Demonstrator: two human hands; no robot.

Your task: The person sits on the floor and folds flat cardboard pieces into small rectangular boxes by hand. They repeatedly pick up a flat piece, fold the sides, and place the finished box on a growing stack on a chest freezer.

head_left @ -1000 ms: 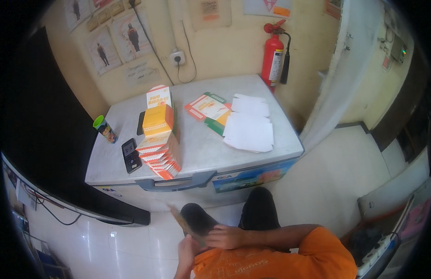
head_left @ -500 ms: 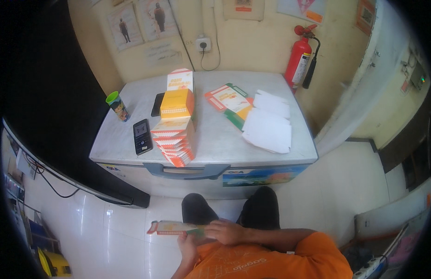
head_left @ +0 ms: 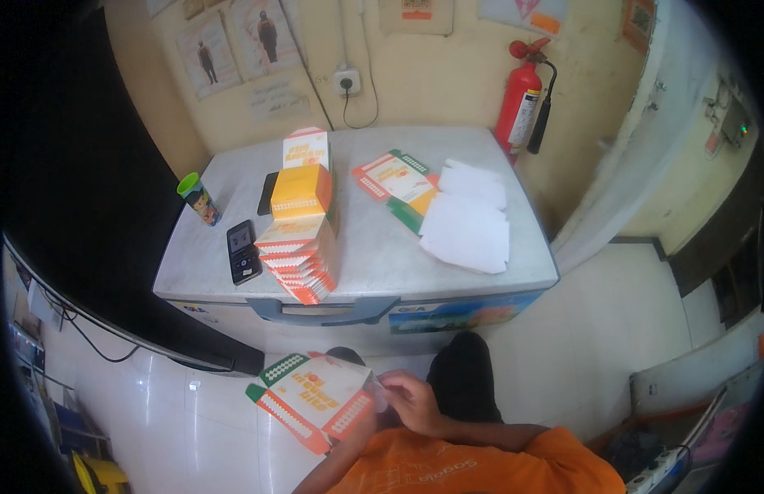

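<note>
Over my lap lies a partly folded cardboard food box (head_left: 320,391), white with orange and green scalloped flaps, its printed face turned up. My left hand (head_left: 364,426) grips its lower right side; most of those fingers are hidden by the card. At the box's right edge my right hand (head_left: 411,402) has thumb and fingers closed on a pale flap. On the white chest freezer (head_left: 373,267) ahead, a stack of folded boxes (head_left: 298,255) stands at its front, with a yellow-topped box (head_left: 301,191) behind. Flat box blanks (head_left: 466,226) lie right of them, several showing their white side.
Left on the freezer lid are a phone (head_left: 244,253), a dark flat object (head_left: 267,194) and a green-rimmed cup (head_left: 199,199). A red fire extinguisher (head_left: 518,103) is by the wall at the back right. A grey handle (head_left: 324,310) juts from the freezer's front.
The box in my hands has turned from nearly edge-on to showing its broad printed face. My right hand has moved slightly right, to its edge. The view has shifted a little.
</note>
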